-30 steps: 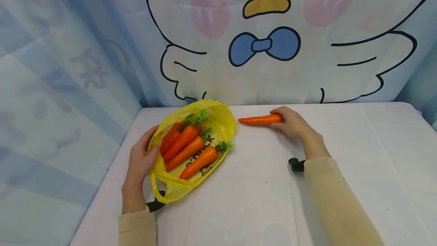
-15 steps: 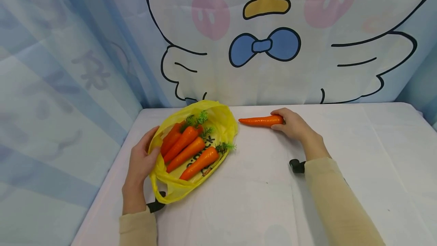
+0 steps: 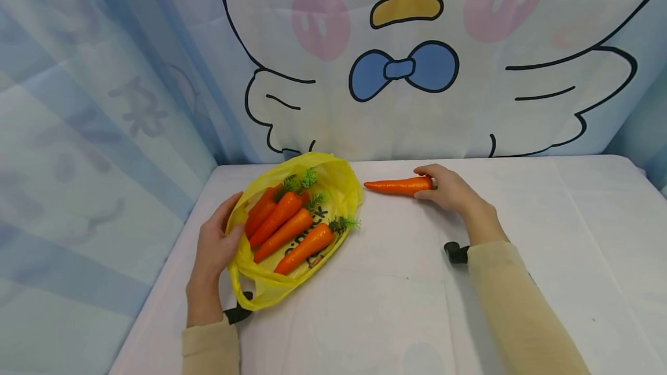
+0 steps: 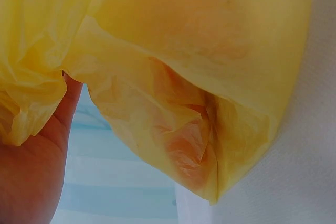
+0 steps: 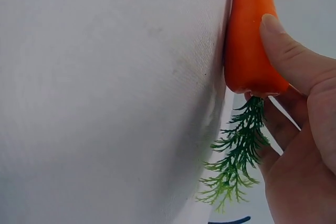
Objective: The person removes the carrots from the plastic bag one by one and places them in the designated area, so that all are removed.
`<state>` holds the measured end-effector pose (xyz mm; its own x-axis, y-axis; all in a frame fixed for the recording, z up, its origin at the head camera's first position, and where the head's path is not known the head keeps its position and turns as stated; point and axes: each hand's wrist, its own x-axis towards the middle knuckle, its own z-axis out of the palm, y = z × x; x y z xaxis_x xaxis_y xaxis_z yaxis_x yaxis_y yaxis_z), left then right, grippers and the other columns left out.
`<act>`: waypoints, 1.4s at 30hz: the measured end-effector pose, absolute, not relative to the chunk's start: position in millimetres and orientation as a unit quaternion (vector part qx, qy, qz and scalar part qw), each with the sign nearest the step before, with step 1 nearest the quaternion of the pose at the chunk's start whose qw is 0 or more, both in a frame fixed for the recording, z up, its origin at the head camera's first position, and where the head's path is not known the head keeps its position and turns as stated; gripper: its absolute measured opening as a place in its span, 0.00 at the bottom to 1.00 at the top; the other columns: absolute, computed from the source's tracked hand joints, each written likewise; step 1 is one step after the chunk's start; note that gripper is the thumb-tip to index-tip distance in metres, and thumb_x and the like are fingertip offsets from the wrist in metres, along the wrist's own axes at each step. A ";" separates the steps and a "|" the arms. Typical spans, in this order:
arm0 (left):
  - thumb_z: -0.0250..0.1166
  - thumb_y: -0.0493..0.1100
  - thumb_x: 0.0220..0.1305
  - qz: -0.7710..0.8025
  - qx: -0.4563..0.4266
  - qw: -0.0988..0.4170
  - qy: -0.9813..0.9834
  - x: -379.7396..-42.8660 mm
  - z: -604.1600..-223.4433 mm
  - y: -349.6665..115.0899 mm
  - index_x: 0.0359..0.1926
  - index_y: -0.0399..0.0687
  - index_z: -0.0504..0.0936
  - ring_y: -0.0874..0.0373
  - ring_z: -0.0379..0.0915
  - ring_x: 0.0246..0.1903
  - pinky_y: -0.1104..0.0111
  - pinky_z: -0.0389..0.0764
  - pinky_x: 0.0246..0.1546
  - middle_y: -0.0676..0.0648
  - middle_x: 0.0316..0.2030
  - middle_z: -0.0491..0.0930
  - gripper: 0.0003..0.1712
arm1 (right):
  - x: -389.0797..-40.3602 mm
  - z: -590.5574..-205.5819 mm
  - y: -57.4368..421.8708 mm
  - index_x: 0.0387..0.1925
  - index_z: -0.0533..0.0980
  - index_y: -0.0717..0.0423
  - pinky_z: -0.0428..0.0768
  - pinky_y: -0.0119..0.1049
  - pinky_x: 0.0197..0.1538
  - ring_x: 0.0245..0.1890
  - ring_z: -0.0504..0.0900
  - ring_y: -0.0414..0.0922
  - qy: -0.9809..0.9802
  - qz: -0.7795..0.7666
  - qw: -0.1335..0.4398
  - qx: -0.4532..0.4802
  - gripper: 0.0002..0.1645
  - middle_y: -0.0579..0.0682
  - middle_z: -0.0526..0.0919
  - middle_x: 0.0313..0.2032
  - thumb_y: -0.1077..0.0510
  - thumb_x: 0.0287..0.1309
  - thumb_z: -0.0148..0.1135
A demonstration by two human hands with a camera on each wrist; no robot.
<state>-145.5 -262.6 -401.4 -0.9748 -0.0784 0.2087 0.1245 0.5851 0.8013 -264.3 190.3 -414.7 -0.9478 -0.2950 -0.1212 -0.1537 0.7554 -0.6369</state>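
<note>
From the head view, the left grip (image 3: pixel 216 245) is pinching the left edge of the yellow bag (image 3: pixel 341 184), its thumb reaching inside the opening. Orange carrots (image 3: pixel 307 247) are lying inside the bag. Right of the bag, over the white bench (image 3: pixel 375 305), a single carrot (image 3: pixel 394 187) is pointing its tip bagward, while the right grip (image 3: pixel 449 191) is clamping its thick end, farther from the bag. From the left wrist, orange is showing through the bag's plastic. From the right wrist, the thumb is pressing that carrot's side, and green leaves (image 5: pixel 244 145) are trailing beside the palm.
</note>
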 end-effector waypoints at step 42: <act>0.53 0.31 0.69 -0.455 0.002 0.096 -0.885 -145.6 -399.5 -262.2 0.75 0.49 0.65 0.45 0.61 0.69 0.48 0.63 0.69 0.43 0.71 0.66 0.34 | -262.6 -410.4 200.6 0.73 0.64 0.58 0.58 0.63 0.70 0.66 0.64 0.62 0.929 -0.335 0.090 -0.131 0.37 0.65 0.67 0.67 0.55 0.66 0.65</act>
<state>-145.6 -262.2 -399.5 -0.9814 -0.0920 0.1684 0.0836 0.5852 0.8066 -262.6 200.6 -410.4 -0.9494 -0.3041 -0.0784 -0.1840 0.7409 -0.6459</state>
